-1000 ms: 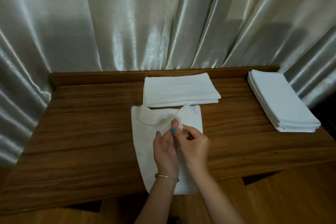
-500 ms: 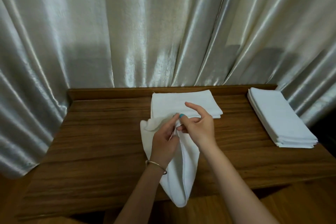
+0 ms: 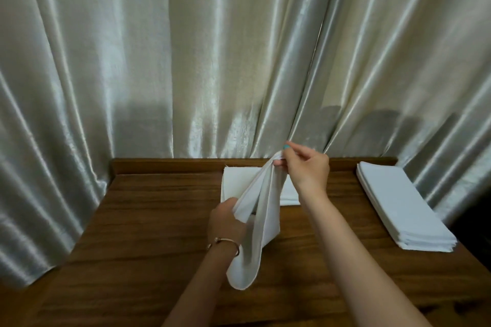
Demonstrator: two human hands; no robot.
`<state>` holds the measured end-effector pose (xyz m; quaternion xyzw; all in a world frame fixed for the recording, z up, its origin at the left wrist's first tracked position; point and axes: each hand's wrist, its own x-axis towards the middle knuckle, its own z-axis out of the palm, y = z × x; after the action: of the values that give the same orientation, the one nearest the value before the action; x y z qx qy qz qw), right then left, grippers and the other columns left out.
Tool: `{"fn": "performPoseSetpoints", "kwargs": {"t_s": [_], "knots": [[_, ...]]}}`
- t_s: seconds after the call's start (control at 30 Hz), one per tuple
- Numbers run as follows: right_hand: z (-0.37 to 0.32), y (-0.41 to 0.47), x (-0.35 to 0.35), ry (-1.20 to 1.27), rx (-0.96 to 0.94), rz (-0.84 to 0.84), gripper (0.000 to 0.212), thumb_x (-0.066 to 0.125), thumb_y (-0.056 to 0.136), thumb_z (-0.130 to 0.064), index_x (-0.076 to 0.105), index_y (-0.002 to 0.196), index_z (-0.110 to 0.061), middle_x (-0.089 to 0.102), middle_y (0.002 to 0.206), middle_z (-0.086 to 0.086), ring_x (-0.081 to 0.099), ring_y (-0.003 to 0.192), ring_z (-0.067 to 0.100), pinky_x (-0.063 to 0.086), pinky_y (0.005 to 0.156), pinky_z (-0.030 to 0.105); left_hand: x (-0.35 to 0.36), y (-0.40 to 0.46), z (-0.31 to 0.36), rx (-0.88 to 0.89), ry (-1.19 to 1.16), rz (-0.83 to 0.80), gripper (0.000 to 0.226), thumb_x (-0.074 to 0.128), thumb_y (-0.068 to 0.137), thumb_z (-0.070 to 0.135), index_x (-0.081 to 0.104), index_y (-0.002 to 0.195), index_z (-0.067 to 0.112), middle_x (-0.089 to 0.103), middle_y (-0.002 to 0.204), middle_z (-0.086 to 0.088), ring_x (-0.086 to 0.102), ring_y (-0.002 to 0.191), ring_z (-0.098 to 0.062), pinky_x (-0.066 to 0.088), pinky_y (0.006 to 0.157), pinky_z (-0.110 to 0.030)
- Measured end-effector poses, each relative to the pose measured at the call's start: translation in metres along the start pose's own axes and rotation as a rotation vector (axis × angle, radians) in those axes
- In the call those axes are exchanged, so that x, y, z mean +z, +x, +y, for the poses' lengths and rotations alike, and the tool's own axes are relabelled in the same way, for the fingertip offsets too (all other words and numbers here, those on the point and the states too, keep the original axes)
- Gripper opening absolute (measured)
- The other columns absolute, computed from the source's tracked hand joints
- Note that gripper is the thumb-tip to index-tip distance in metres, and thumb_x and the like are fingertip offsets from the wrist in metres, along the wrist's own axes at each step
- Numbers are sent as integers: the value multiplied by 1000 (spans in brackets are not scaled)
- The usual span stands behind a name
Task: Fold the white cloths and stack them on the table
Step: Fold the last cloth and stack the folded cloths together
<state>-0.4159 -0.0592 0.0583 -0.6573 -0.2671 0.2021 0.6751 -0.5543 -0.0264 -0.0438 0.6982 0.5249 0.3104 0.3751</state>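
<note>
the white cloth (image 3: 259,223) now hangs lifted off the table (image 3: 148,220); the right hand (image 3: 305,167) pinches one edge higher up, well apart from the lower left hand (image 3: 225,220).

One white cloth (image 3: 261,223) hangs in the air above the wooden table (image 3: 148,220), stretched slantwise from a high corner at the upper right to a lower edge at the left, its loose end drooping in a rounded fold toward the near side. Behind it a folded white cloth (image 3: 233,183) lies flat near the table's back edge, partly hidden. At the far right sits a neat stack of folded cloths (image 3: 401,207), edges aligned.
</note>
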Motion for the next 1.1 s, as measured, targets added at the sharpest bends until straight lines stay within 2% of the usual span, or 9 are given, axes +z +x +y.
{"fn": "performPoseSetpoints", "kwargs": {"t_s": [0.1,0.2,0.3,0.43,0.57,0.63,0.7,0.9,1.1], "knots": [[-11,21,-12,71,16,88,23,61,88,-7,71,109,-12,72,60,0,73,73,15,56,91,39,-10,11,-9,-46,148,22,31,55,74,-7,69,94,12,67,98,-8,61,95,-27,54,76,-33],[-24,41,-26,173,52,119,27,58,90,-1,68,115,-4,69,55,-1,68,58,11,60,78,31,-26,22,-12,-148,183,30,32,55,75,-8,72,95,10,68,101,-8,60,98,-26,51,80,-31],[-32,62,-39,220,75,124,28,54,90,3,64,117,1,66,49,1,64,46,7,57,59,19,-45,34,-3,-292,153,-29,21,62,79,-5,74,88,9,70,92,-7,64,89,-24,55,75,-33],[-32,81,-59,216,93,202,27,52,90,6,62,115,1,62,63,9,60,40,5,54,53,18,-72,59,25,-466,-27,-89,10,65,83,10,68,85,1,72,72,-17,70,60,-24,58,56,-33],[-31,102,-75,45,240,156,11,55,87,6,64,85,1,63,57,11,59,36,10,56,50,25,-83,89,53,-503,-177,-91,20,54,90,11,58,102,-4,67,50,-10,64,40,-15,52,39,-25],[-28,113,-83,-29,287,159,13,57,83,6,64,75,-1,65,59,14,63,44,21,61,61,36,-85,98,68,-516,-205,-134,19,50,94,10,53,109,-1,65,45,-7,59,33,-9,46,32,-19],[-27,125,-90,-56,272,181,17,58,80,4,64,67,-3,65,60,14,65,53,28,61,72,46,-87,109,80,-467,-237,-54,16,47,96,10,53,106,-1,62,41,-8,57,30,-8,43,30,-17],[-31,148,-99,-22,278,137,11,62,83,3,64,72,-1,66,62,15,63,48,23,60,68,37,-82,124,105,-348,-268,100,15,41,95,10,53,90,3,63,42,-9,59,32,-13,44,40,-19],[-42,157,-104,39,259,127,4,69,83,-1,66,82,2,70,65,14,68,51,17,61,57,28,-95,129,111,-403,-414,-61,9,51,93,11,56,88,5,68,50,-7,66,42,-10,54,44,-24]]}}
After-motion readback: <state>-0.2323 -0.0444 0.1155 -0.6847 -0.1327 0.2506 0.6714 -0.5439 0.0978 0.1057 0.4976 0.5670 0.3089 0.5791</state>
